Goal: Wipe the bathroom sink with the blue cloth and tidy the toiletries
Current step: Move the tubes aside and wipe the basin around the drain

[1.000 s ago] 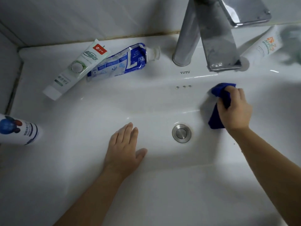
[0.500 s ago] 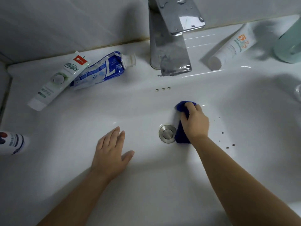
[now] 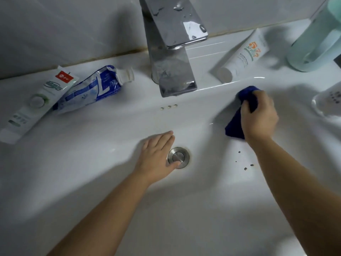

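Head | right hand (image 3: 258,117) holds blue cloth (image 3: 234,127) | left hand (image 3: 156,157) flat in sink (image 3: 88,156)

The wall (image 3: 73,24) behind was smooth, pale and faintly glossy, grey in the dim, cool light. A yellowed, stained seam (image 3: 110,56) ran along its foot where it met the white sink (image 3: 92,145). A square chrome tap (image 3: 171,58) stood before it, water drops on its top, catching one bright glint; soft shadows lay around it.

Your chrome metal faucet (image 3: 171,58) stands behind the round steel drain (image 3: 178,157), crumpled blue toothpaste tube (image 3: 92,89) to its left, white plastic tube (image 3: 243,56) right.
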Available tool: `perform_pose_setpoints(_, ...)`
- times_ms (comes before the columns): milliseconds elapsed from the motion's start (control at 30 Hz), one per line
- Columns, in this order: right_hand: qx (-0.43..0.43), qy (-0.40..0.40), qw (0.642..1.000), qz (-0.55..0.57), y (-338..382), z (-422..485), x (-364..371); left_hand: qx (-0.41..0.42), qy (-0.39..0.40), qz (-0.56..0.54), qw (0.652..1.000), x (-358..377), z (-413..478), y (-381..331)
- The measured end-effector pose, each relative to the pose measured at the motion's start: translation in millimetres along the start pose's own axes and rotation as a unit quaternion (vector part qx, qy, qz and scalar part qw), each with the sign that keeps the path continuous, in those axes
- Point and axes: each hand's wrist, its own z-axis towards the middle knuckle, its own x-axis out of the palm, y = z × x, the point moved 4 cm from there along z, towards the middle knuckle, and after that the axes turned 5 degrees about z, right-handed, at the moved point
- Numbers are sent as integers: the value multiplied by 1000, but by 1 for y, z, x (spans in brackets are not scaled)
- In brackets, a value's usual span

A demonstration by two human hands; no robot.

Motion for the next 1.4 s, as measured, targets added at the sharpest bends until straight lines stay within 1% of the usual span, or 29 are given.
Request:
perform_pose_setpoints(33, 0, -12, 999, 29, 8, 0, 2, 12, -1, -5, 1000, 5, 1, -1)
perform_pose_setpoints(67, -19, 1, 998, 59, 21, -9, 9, 24, -9, -7, 1000, 9, -1, -2)
perform_pose_setpoints(100, -64, 31, 994, 82, 35, -24, 22, 31, -18, -5, 999, 12, -5, -2)
perform_pose_setpoints(167, -189, 102, 973, 89, 61, -64, 51, 30, -35, -3, 999, 16, -10, 0)
perform_pose_setpoints(233, -254, 131, 955, 75, 69, -78, 62, 29, -46, -5, 999, 16, -9, 1)
perform_pose_setpoints(267, -258, 126, 955, 71, 65, -70, 58, 33, -48, 0, 998, 17, -8, 0)
perform_pose_setpoints(300, -242, 111, 962, 67, 56, -56, 49, 36, -47, 6, 998, 17, -8, 0)
perform_pose_setpoints(333, -198, 85, 974, 68, 42, -39, 37, 35, -46, 10, 998, 17, -9, 0)
perform_pose_setpoints(400, -60, 10, 994, 96, 11, -3, 11, 32, -40, 16, 999, 16, -10, -1)
perform_pose_setpoints(433, -12, -27, 994, 106, 1, 5, 2, 32, -35, 19, 999, 17, -10, -1)
perform_pose_setpoints(467, 3, -50, 992, 113, 2, 5, 2, 32, -30, 23, 999, 17, -10, -1)
perform_pose_setpoints(500, -14, -49, 991, 124, 13, -2, 8, 30, -26, 24, 999, 18, -10, -1)
perform_pose_setpoints(533, -60, -26, 989, 132, 28, -14, 21, 28, -24, 23, 999, 17, -10, -1)
perform_pose_setpoints(600, -193, 52, 972, 127, 63, -49, 47, 28, -29, 24, 999, 15, -9, -2)
perform_pose_setpoints(633, -243, 85, 960, 107, 73, -60, 53, 29, -32, 27, 999, 15, -9, -2)
perform_pose_setpoints(667, -274, 112, 951, 85, 76, -61, 53, 29, -30, 30, 999, 14, -9, -3)
perform_pose_setpoints(700, -286, 128, 948, 62, 71, -53, 49, 27, -26, 32, 999, 14, -9, -3)
perform_pose_setpoints(733, -279, 124, 952, 35, 59, -41, 41, 24, -23, 35, 999, 13, -9, -3)
perform_pose_setpoints(767, -249, 110, 962, 11, 43, -26, 30, 21, -21, 38, 999, 14, -10, -3)
perform_pose_setpoints(833, -146, 88, 985, -26, 8, 1, 9, 21, -20, 44, 999, 15, -10, -3)
perform_pose_setpoints(933, -38, 45, 998, -10, 0, 3, 12, 20, -24, 46, 998, 15, -9, -3)
perform_pose_setpoints(1000, 13, 63, 998, 12, 12, -21, 31, 21, -25, 49, 998, 15, -10, -4)
perform_pose_setpoints(1033, 6, 105, 994, 3, 16, -37, 44, 20, -25, 49, 998, 15, -10, -5)
perform_pose_setpoints(1100, -47, 230, 971, -50, 24, -69, 64, 18, -25, 47, 998, 15, -10, -5)
perform_pose_setpoints(1133, -80, 277, 954, -85, 29, -76, 67, 18, -23, 44, 999, 14, -10, -5)
perform_pose_setpoints(1167, -110, 305, 939, -114, 34, -75, 66, 18, -20, 42, 999, 14, -10, -6)
perform_pose_setpoints(1233, -171, 327, 915, -162, 39, -53, 56, 16, -19, 42, 999, 14, -10, -5)
perform_pose_setpoints(1300, -236, 328, 889, -215, 35, -21, 37, 16, -20, 43, 999, 14, -10, -5)
perform_pose_setpoints(1400, -321, 286, 850, -304, 9, 17, 5, 19, -26, 44, 999, 13, -9, -4)
